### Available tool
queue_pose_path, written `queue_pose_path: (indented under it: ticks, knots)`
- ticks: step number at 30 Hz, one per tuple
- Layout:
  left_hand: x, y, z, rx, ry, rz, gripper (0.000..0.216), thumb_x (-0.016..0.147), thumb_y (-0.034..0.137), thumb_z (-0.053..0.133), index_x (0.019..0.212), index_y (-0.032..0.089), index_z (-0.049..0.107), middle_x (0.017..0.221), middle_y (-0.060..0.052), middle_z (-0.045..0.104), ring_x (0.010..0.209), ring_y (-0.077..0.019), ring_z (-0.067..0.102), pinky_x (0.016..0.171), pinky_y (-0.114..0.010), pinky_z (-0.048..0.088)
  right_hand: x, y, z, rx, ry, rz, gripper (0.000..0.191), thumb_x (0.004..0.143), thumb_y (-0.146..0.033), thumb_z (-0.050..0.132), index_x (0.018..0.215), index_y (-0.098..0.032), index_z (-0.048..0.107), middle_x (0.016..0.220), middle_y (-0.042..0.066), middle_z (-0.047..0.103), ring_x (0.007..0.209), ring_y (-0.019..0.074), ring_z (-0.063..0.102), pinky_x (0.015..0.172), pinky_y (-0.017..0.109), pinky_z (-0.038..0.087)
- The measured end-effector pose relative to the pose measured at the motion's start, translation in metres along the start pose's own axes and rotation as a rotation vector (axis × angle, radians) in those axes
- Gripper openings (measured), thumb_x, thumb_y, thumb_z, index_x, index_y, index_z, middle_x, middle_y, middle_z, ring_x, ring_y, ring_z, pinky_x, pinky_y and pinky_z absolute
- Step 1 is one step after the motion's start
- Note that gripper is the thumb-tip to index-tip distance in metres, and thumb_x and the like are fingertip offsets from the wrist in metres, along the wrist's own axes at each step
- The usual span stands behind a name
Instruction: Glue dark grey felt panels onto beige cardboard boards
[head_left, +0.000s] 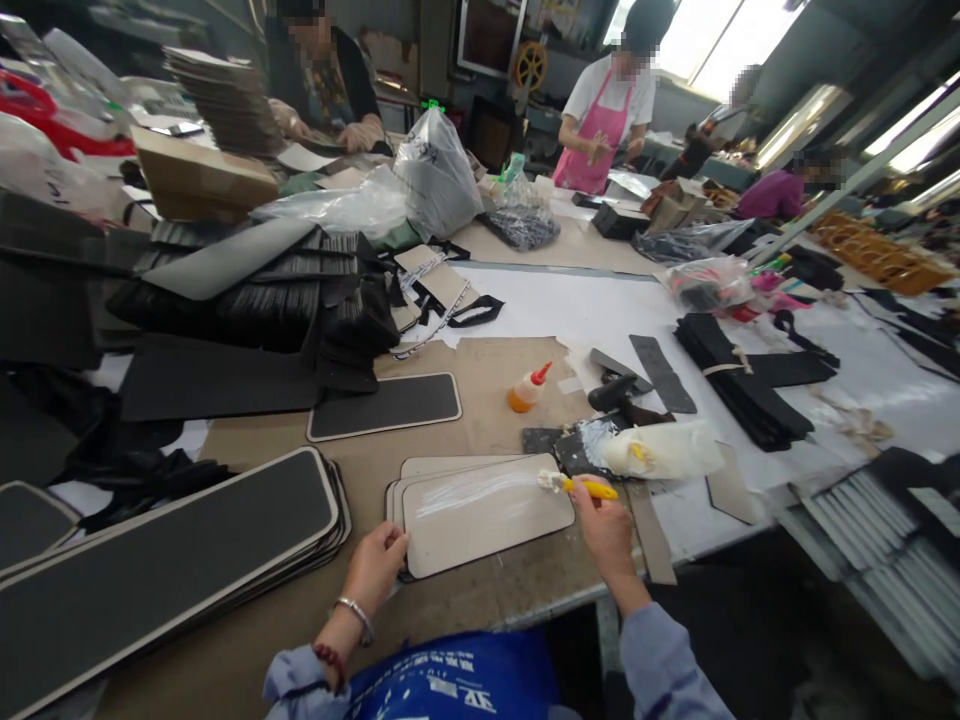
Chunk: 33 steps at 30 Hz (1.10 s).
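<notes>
My right hand (606,530) grips a small brush (592,488) with a yellow handle. Its white-coated bristles touch the right end of a beige panel (487,535) with rounded corners and a dark edge. Streaks of wet white paste run along the panel's upper part. More such panels lie beneath it, partly covered. At the panel's left edge, my left hand (380,562) has its fingers curled with the tips at the rim; whether they pinch it is hard to see. Right of the panel lies a whitish paste container (664,448) on its side, beside a paste-smeared dark board (581,447).
A long stack of dark panels (187,540) fills the left front. Beyond my work stand a bottle with a red nozzle (529,388) and a single dark panel (386,405). Black strips (739,380) lie at right. Several people work across the table.
</notes>
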<state>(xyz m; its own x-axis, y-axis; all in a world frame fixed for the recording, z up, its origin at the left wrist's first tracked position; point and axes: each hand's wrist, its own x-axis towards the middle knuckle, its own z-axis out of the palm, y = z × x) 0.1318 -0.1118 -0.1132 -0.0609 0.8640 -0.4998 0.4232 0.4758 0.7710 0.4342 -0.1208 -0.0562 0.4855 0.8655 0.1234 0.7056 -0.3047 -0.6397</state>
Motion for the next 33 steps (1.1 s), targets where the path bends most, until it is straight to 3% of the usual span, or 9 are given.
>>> queue_pose_path:
  ticks: [4, 9, 16, 21, 28, 33]
  knots:
    - [-0.003, 0.004, -0.001, 0.027, 0.017, -0.001, 0.018, 0.059, 0.035, 0.045, 0.051, 0.020, 0.044, 0.040, 0.005, 0.044, 0.043, -0.0129, 0.047, 0.047, -0.024, 0.033, -0.015, 0.007, -0.013, -0.146, 0.060, -0.272, 0.034, 0.082, -0.042, 0.040, 0.085, -0.015, 0.060, 0.086, 0.010, 0.064, 0.082, 0.0198, 0.059, 0.076, 0.033, 0.045]
    - [-0.003, 0.002, -0.002, -0.008, 0.008, 0.010, 0.018, 0.058, 0.036, 0.046, 0.050, 0.020, 0.045, 0.039, 0.005, 0.044, 0.043, -0.0126, 0.047, 0.046, -0.023, 0.033, -0.046, 0.000, 0.001, -0.266, 0.041, -0.435, 0.024, 0.084, -0.029, 0.042, 0.093, -0.015, 0.059, 0.087, 0.010, 0.063, 0.081, 0.0184, 0.059, 0.074, 0.032, 0.048]
    - [0.002, -0.007, 0.002, -0.118, -0.084, -0.028, 0.018, 0.057, 0.036, 0.048, 0.053, 0.019, 0.048, 0.038, 0.005, 0.048, 0.042, -0.0133, 0.050, 0.044, -0.023, 0.034, -0.106, -0.070, 0.044, -0.100, -0.119, -0.587, 0.018, 0.081, -0.016, 0.045, 0.095, -0.017, 0.058, 0.082, 0.007, 0.063, 0.079, 0.0172, 0.058, 0.072, 0.029, 0.050]
    - [0.002, -0.004, 0.002, -0.202, -0.110, -0.059, 0.011, 0.056, 0.027, 0.048, 0.050, 0.018, 0.046, 0.037, 0.006, 0.047, 0.039, -0.0103, 0.046, 0.041, -0.022, 0.035, -0.138, -0.104, 0.058, 0.171, -0.256, -0.470, 0.018, 0.081, -0.017, 0.047, 0.093, -0.019, 0.058, 0.084, 0.005, 0.064, 0.080, 0.0148, 0.059, 0.074, 0.027, 0.049]
    - [0.000, 0.001, 0.001, -0.251, -0.108, -0.088, 0.007, 0.057, 0.020, 0.047, 0.051, 0.018, 0.044, 0.036, 0.006, 0.045, 0.037, -0.0099, 0.047, 0.039, -0.021, 0.036, -0.115, -0.077, 0.041, 0.196, -0.145, -0.148, 0.020, 0.078, -0.031, 0.049, 0.084, -0.018, 0.062, 0.082, 0.005, 0.066, 0.077, 0.0164, 0.062, 0.073, 0.027, 0.049]
    - [0.001, 0.000, 0.001, -0.253, -0.105, -0.081, 0.009, 0.058, 0.021, 0.048, 0.050, 0.018, 0.044, 0.035, 0.007, 0.045, 0.037, -0.0091, 0.046, 0.039, -0.020, 0.035, -0.111, -0.087, 0.047, 0.261, -0.159, -0.076, 0.022, 0.078, -0.033, 0.048, 0.084, -0.018, 0.062, 0.082, 0.005, 0.065, 0.077, 0.0168, 0.061, 0.071, 0.027, 0.048]
